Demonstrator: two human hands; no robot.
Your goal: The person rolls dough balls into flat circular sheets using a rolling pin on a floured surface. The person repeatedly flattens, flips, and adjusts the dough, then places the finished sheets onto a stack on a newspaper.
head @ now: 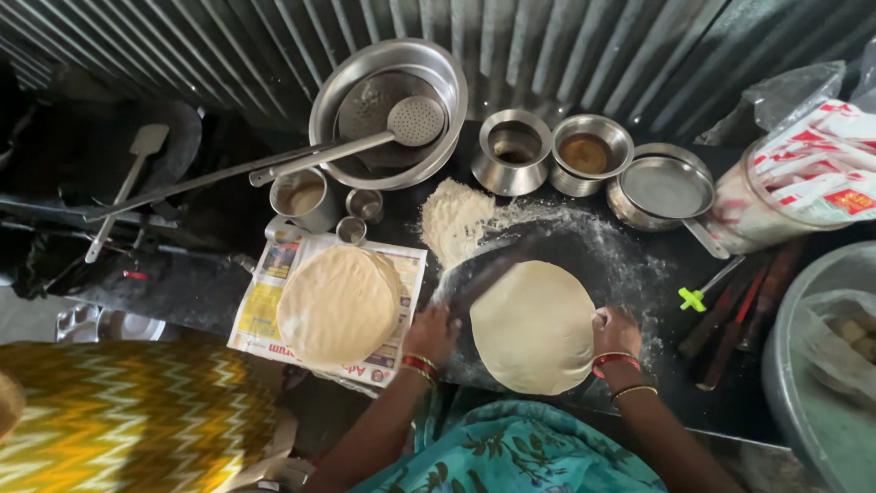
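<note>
A dark surface [639,365], dusted white with flour, carries everything here. On it lie a flat round of rolled dough [534,326], a heap of loose flour [453,219], and a sheet of newspaper [260,310] bearing a stack of rolled rounds [338,303]. Behind stand a large steel bowl [447,73], 2 steel pots [514,151], a lidded steel container [664,187], a steel mug [301,196] and 2 small steel cups [365,205]. Dark-handled tools [753,306] lie at the right.
</note>
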